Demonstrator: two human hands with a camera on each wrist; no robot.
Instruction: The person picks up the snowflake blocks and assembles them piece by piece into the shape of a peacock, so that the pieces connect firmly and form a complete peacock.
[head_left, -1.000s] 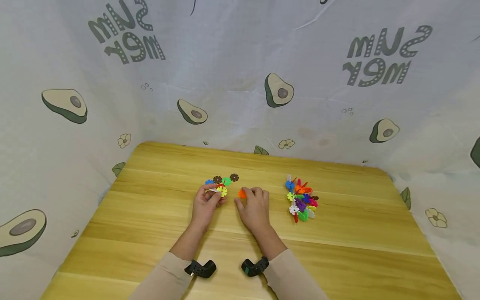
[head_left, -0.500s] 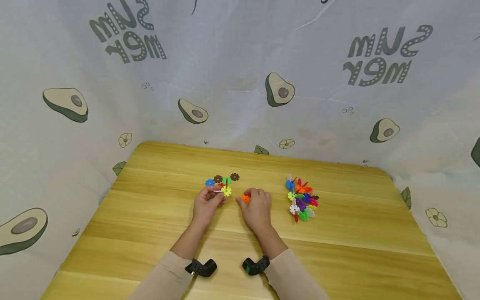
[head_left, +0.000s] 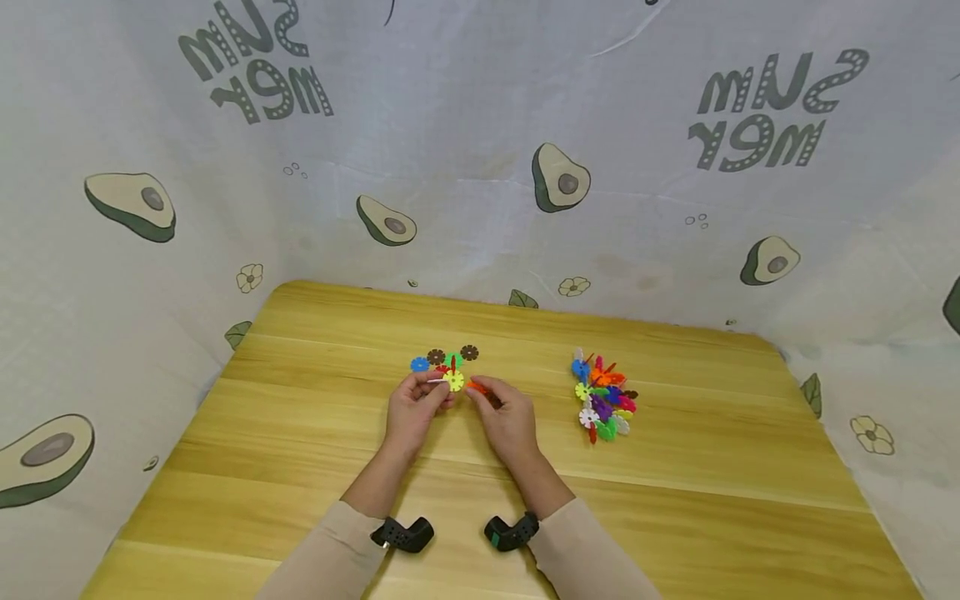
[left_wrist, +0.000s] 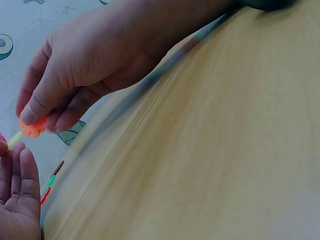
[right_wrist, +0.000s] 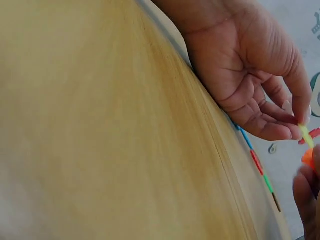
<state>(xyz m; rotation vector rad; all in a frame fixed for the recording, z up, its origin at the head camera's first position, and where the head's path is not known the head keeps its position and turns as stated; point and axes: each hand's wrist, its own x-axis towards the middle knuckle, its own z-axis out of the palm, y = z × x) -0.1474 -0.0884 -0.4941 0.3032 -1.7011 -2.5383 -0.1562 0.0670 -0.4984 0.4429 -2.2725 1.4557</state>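
In the head view my left hand (head_left: pixel 411 412) pinches a small joined piece of notched snowflake discs. A yellow disc (head_left: pixel 453 381) faces up, with a red disc (head_left: pixel 453 364) and a white disc (head_left: pixel 436 381) fixed edge-on to it. Just to the right, my right hand (head_left: pixel 512 421) pinches an orange snowflake disc (left_wrist: pixel 35 129) between thumb and fingers. In both wrist views the orange disc is at the yellow disc's edge; whether they interlock cannot be told. Fingers partly cover the orange disc in the head view.
Behind my left hand lie loose discs: blue (head_left: pixel 419 364), brown (head_left: pixel 436 357), green (head_left: pixel 454 358), another brown disc (head_left: pixel 469 352) and a partly hidden red one. A many-coloured cluster of joined discs (head_left: pixel 602 408) stands to the right. A printed cloth (head_left: pixel 480 233) hangs behind the wooden table (head_left: pixel 675 533).
My right hand has picked up the orange disc from the table and brought it left to the yellow disc. My left hand has shifted slightly right, turning its piece.
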